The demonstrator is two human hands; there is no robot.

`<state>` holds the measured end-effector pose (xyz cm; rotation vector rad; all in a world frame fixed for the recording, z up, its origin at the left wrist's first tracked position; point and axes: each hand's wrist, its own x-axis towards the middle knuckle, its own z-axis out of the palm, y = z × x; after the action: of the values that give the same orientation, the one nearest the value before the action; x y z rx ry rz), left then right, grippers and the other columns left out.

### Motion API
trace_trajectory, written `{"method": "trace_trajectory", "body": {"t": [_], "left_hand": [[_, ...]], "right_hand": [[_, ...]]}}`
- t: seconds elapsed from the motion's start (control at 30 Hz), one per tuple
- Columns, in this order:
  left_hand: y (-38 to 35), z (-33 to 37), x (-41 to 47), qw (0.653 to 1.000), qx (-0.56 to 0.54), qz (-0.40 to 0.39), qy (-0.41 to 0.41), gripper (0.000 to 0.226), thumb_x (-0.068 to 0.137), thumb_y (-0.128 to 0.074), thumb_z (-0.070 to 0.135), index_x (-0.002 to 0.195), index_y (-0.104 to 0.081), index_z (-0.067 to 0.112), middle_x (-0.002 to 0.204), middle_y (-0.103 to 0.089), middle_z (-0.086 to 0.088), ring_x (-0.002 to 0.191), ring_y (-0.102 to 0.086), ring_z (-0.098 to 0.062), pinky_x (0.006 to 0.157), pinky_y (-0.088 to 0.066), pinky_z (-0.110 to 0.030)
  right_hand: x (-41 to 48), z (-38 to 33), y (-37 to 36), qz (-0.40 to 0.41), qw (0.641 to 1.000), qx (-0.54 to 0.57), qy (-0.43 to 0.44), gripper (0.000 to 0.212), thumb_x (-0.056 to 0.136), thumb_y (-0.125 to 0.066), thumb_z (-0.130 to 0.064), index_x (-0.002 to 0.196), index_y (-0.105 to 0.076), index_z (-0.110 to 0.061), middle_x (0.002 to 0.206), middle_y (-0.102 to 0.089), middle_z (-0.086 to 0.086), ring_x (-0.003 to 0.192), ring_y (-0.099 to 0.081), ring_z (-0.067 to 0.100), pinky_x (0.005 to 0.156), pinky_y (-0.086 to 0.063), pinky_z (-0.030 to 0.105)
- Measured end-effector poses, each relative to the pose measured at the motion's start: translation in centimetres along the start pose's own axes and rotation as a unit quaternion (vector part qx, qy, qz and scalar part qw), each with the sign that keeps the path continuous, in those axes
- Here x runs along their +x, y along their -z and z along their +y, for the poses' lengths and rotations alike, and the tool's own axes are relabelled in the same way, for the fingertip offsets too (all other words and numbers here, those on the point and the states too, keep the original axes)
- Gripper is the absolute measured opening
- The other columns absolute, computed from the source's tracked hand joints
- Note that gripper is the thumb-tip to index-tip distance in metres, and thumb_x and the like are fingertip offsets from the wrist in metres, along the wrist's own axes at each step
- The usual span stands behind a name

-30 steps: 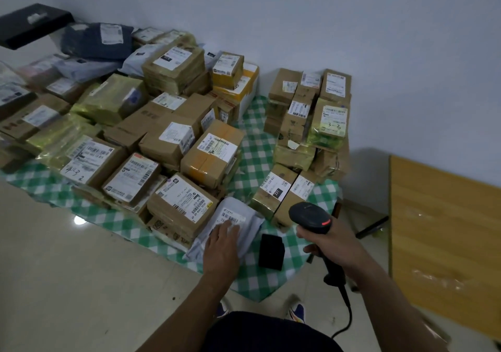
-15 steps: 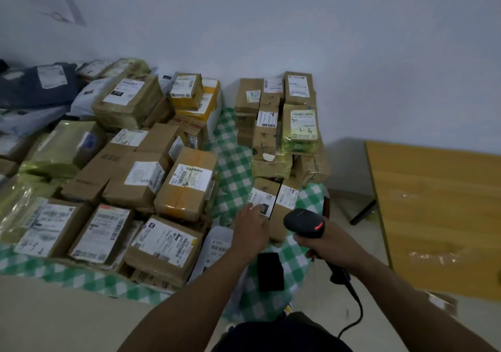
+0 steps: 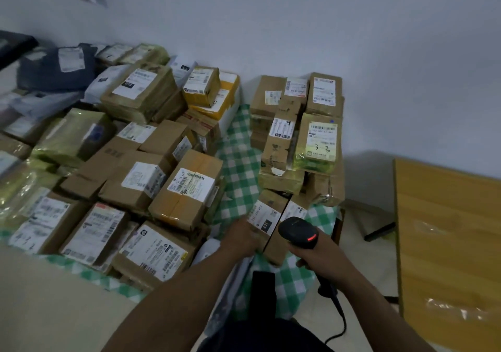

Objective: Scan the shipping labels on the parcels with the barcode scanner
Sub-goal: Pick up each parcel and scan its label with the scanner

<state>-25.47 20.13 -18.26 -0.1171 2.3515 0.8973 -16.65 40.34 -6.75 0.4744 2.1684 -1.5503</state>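
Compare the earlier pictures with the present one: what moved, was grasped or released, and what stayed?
The left hand left the pale mailer bag, moved right and now holds the small brown box by its left side. The right hand still holds the barcode scanner beside that box. The parcel piles and black block stayed put.

One barcode scanner (image 3: pixel 298 233), two hands (image 3: pixel 241 239), one small black box (image 3: pixel 263 284), one green checked cloth (image 3: pixel 238 162), one wooden tabletop (image 3: pixel 447 229). The parcels (image 3: pixel 187 189) number well over twenty, but they are too heaped to count exactly.
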Motion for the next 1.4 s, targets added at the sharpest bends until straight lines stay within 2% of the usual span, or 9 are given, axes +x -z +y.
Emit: {"method": "trace_trajectory", "body": {"t": [0.27,0.37,0.5,0.63,0.77,0.93,1.03,1.23,1.4], "left_hand": [[-1.2,-1.3,1.9,0.997,-0.067,-0.031,0.015,0.092,0.037,-0.09,0.05,0.111,-0.044,0.021,0.11,-0.064,0.003,0.099,-0.066,-0.015,0.086,-0.061,-0.037],[-0.6,0.3,1.4,0.995,-0.076,-0.072,0.002,0.086,0.047,-0.092,0.045,0.11,-0.038,0.022,0.114,-0.063,0.001,0.101,-0.064,-0.015,0.089,-0.058,-0.034],[-1.5,0.4,1.7,0.987,-0.113,-0.11,-0.015,0.07,0.076,-0.09,0.025,0.121,-0.038,0.014,0.111,-0.061,0.004,0.087,-0.056,0.001,0.06,-0.044,-0.006],[-1.4,0.4,1.2,0.989,-0.114,-0.088,-0.018,0.072,0.068,-0.091,0.037,0.116,-0.038,0.027,0.119,-0.067,-0.001,0.097,-0.065,-0.012,0.079,-0.053,-0.026],[-0.8,0.0,1.4,0.991,-0.115,-0.052,-0.043,0.112,0.047,-0.09,0.053,0.142,-0.032,0.044,0.125,-0.065,0.008,0.108,-0.065,-0.017,0.095,-0.058,-0.039],[2.4,0.6,-2.5,0.988,-0.129,-0.052,-0.072,0.063,0.066,-0.089,0.023,0.118,-0.06,0.045,0.102,-0.071,0.02,0.092,-0.068,-0.003,0.084,-0.061,-0.032],[4.2,-0.1,-4.3,0.982,-0.157,-0.061,-0.089,0.059,0.07,-0.089,0.019,0.121,-0.068,0.042,0.101,-0.075,0.02,0.088,-0.07,0.004,0.079,-0.06,-0.023],[6.8,-1.7,-6.2,0.974,-0.173,-0.037,-0.143,0.083,0.075,-0.091,0.027,0.144,-0.049,0.047,0.121,-0.066,0.018,0.103,-0.063,0.007,0.069,-0.049,-0.004],[7.7,-1.8,-6.3,0.974,-0.159,0.012,-0.16,0.099,0.067,-0.092,0.043,0.153,-0.043,0.044,0.135,-0.055,0.01,0.12,-0.058,-0.007,0.091,-0.052,-0.021]], "right_hand": [[0.6,1.9,-1.1,0.07,0.995,0.061,-0.039,0.033,0.092,-0.079,-0.021,0.121,-0.064,-0.026,0.085,-0.068,-0.003,0.064,-0.07,0.011,0.063,-0.055,0.023],[0.5,2.5,-1.7,0.091,0.991,0.077,-0.058,0.032,0.092,-0.078,-0.016,0.12,-0.063,-0.02,0.085,-0.066,0.002,0.069,-0.069,0.017,0.058,-0.053,0.018],[0.3,3.2,-2.9,0.124,0.986,0.08,-0.075,0.028,0.093,-0.077,-0.013,0.115,-0.064,-0.025,0.1,-0.071,0.002,0.09,-0.073,0.024,0.051,-0.048,0.012],[0.3,3.7,-3.7,0.14,0.985,0.068,-0.081,0.025,0.091,-0.079,-0.017,0.094,-0.062,-0.037,0.094,-0.073,-0.006,0.085,-0.074,0.019,0.059,-0.056,0.019],[0.8,4.7,-3.8,0.167,0.979,0.069,-0.097,0.025,0.088,-0.082,-0.023,0.092,-0.063,-0.038,0.094,-0.074,-0.004,0.09,-0.074,0.021,0.079,-0.061,0.042],[0.8,5.2,-3.9,0.176,0.971,0.116,-0.111,0.036,0.087,-0.084,-0.027,0.115,-0.061,-0.033,0.111,-0.07,-0.005,0.097,-0.067,0.012,0.082,-0.063,0.041],[0.5,4.9,-3.7,0.186,0.971,0.112,-0.097,0.029,0.088,-0.083,-0.026,0.11,-0.063,-0.031,0.104,-0.073,0.001,0.092,-0.07,0.018,0.084,-0.061,0.048],[-1.5,0.8,-2.9,0.181,0.981,0.073,-0.009,0.033,0.089,-0.082,-0.023,0.118,-0.065,-0.029,0.098,-0.078,-0.003,0.083,-0.078,0.015,0.062,-0.054,0.019],[-3.7,-2.6,-2.7,0.142,0.989,-0.014,0.025,0.025,0.091,-0.079,-0.024,0.111,-0.064,-0.028,0.09,-0.077,-0.004,0.071,-0.076,0.011,0.06,-0.052,0.022]]}}
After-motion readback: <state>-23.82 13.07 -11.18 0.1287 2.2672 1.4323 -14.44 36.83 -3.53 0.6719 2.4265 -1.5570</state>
